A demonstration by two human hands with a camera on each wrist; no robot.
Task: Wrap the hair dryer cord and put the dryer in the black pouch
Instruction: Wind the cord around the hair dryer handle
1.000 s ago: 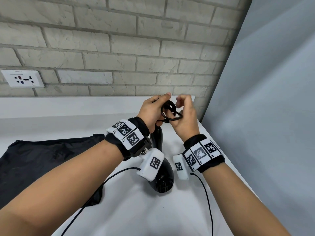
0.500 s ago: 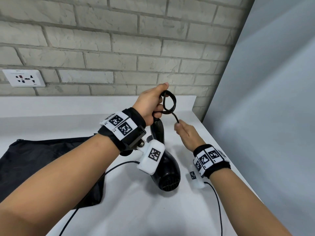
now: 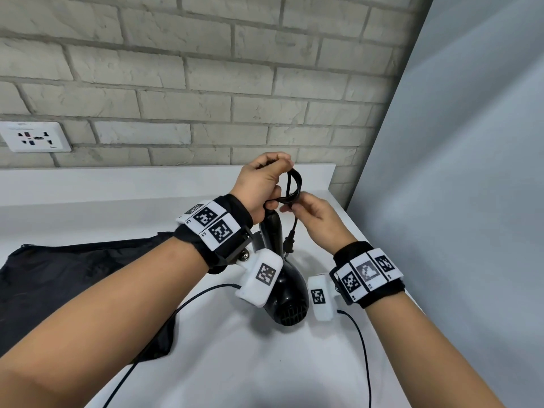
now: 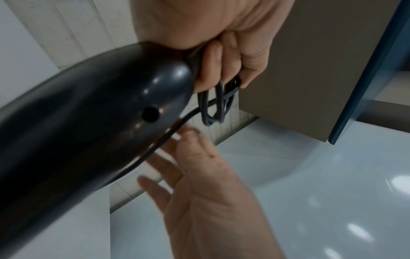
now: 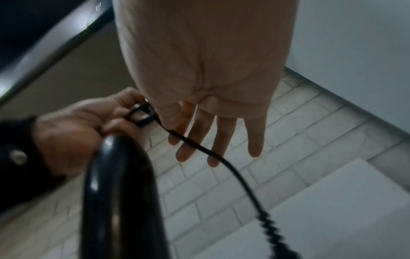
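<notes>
The left hand (image 3: pixel 259 184) grips the dryer (image 3: pixel 287 293) handle and coiled cord (image 3: pixel 294 184), the right hand (image 3: pixel 319 223), fingers apparently straight, feeds the tail; bagging in the pouch (image 3: pixel 73 278) remains.

Black dryer (image 3: pixel 284 293), black cord (image 3: pixel 291 184), black pouch (image 3: pixel 73 278), white counter (image 3: pixel 235 363).

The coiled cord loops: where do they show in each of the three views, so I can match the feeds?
Head: the cord loops sit upper centre, gripped by the left hand, above the dryer handle.
Left wrist: upper centre-right, hanging below the curled fingers.
Right wrist: left of centre, small, pinched in the left hand.
Shared landmark: the dryer handle, dark and glossy just beside the loops in all three.
</notes>
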